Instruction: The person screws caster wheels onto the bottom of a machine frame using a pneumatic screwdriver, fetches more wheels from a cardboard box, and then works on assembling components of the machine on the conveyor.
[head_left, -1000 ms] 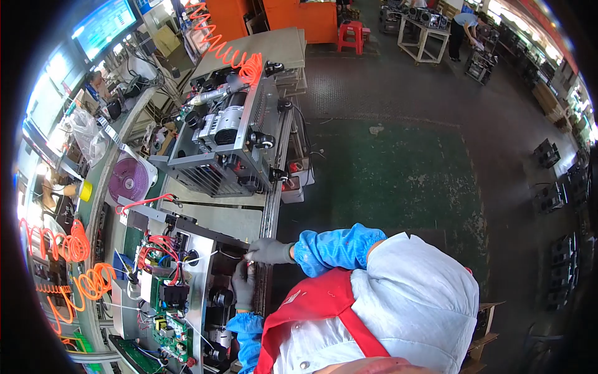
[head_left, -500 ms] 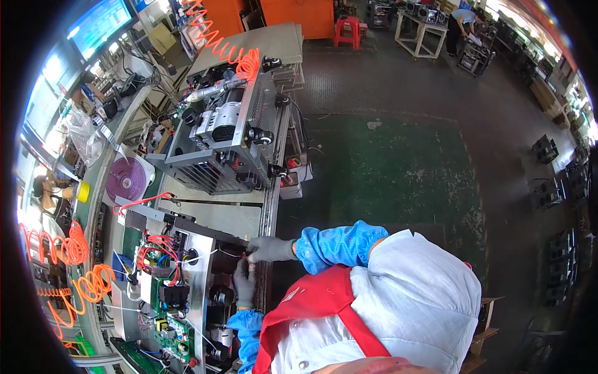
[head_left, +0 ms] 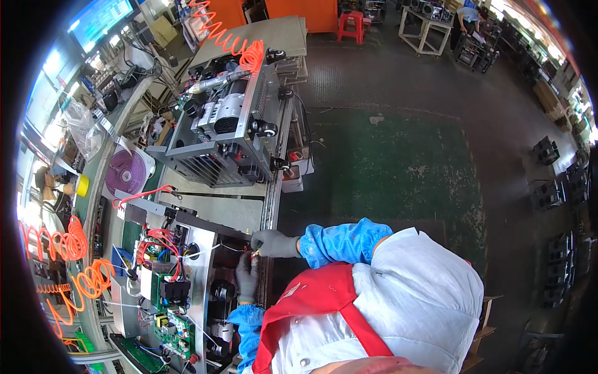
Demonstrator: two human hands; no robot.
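My right hand (head_left: 275, 244), in a grey glove and blue sleeve, reaches to the edge of an open machine unit. My left hand (head_left: 247, 279), gloved alike, is just below it, fingers pointing up. The fingertips of both meet at a small red-and-yellow piece (head_left: 255, 254), mostly hidden; its kind is unclear. A thin white wire (head_left: 232, 249) runs from the unit's metal panel (head_left: 200, 274) towards my fingers. Left of the panel are red wires (head_left: 163, 245) and a green circuit board (head_left: 171, 333). Black round parts (head_left: 221, 291) sit beside my left hand.
Beyond on the bench rail (head_left: 272, 202) lies another machine with casters (head_left: 227, 124). A purple fan (head_left: 126, 174) and orange coiled air hoses (head_left: 96, 274) are at the left. A red stool (head_left: 351, 26) and a distant person (head_left: 467, 22) are at the back.
Both hands stay together at the unit's edge, with a small shift of the fingers. The red-and-yellow piece shows more clearly between them. The view has tilted slightly.
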